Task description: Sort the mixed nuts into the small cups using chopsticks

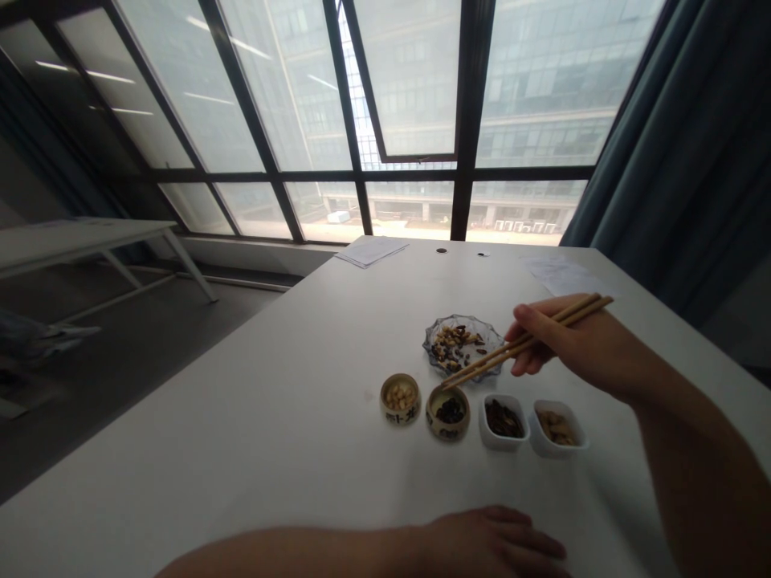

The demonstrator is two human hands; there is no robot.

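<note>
Left hand (pixel 491 539) open, palm down on my smooth white tabletop (pixel 253 449). Beyond it, left to right: round glazed pot (pixel 398 417) with pale chunky bits (pixel 400 396); matching pot (pixel 446 432) with dark glossy bits (pixel 450 410); squarish white plastic tub (pixel 504 443) with dark elongated pieces (pixel 503 418); similar tub (pixel 560 450) with flat tan pieces (pixel 556 428). Right hand (pixel 569 345) grips slim wooden chopsticks (pixel 511 348), tips at the second pot's far rim, contact unclear. Just beyond: scalloped clear glass dish (pixel 429 347), mixed bits (pixel 453 343) inside. Far: flat paper sheets (pixel 370 251).
</note>
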